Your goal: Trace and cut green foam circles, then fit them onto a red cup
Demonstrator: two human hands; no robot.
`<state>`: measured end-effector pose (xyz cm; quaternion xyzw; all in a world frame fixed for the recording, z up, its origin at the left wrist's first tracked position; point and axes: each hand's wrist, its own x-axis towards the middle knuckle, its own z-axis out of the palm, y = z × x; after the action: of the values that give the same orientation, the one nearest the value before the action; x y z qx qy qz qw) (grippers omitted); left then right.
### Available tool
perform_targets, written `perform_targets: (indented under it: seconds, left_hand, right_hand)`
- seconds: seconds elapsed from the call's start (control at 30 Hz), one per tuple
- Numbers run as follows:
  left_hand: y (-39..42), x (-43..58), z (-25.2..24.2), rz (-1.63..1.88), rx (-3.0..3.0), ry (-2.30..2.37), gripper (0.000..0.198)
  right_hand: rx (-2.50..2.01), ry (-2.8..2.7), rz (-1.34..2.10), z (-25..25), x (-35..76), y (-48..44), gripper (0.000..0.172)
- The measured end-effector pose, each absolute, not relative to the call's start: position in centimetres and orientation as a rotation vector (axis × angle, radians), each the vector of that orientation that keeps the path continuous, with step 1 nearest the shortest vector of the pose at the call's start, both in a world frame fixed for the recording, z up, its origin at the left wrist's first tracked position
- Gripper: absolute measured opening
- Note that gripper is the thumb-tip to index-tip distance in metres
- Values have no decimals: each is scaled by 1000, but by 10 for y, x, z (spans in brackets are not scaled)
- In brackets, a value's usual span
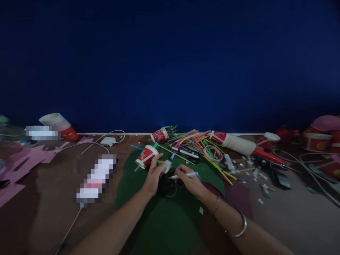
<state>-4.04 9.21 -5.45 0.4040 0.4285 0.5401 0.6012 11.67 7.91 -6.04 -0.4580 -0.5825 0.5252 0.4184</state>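
Note:
My left hand (154,174) is closed on a small white piece (166,166), whose kind I cannot make out. A thin green stick (159,162) shows beside its fingers. In my right hand (186,178) is a white marker (190,174), gripped like a pen with its tip toward the left hand. Just beyond the left hand, a red and white paper cup (147,156) lies tilted on a green sheet (159,226). A purple marker cap (172,156) is near the white piece. Dark items under the hands are hard to tell.
Colourful straws (191,140) are heaped behind the hands, with a tape roll (212,153) and a capped marker (185,152). Stacked paper cups (236,143) lie at the right, near white scraps (256,173). A blurred-out phone-like object (97,179) with a cable lies left.

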Motion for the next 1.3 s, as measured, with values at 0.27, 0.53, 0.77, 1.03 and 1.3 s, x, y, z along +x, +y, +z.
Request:
perform_targets:
  seconds: [0.27, 0.53, 0.77, 1.03, 1.3]
  left_hand:
    - [95, -35, -53, 1242, 933, 1061, 49]
    - [100, -31, -52, 1271, 938, 1085, 45]
    - [101, -34, -53, 1240, 927, 1038, 43]
    - [103, -33, -52, 1247, 918, 1039, 42]
    - [103, -32, -52, 1253, 925, 1053, 44]
  right_hand:
    - [-1161, -1534, 1280, -61, 114, 78, 12]
    - [-1269, -1572, 1177, -66, 114, 78, 17]
    - [-1287, -1616, 1109, -69, 115, 80, 17]
    - [-1307, -1637, 1073, -68, 114, 78, 17]
    - [-1337, -1642, 1059, -66, 113, 77, 16]
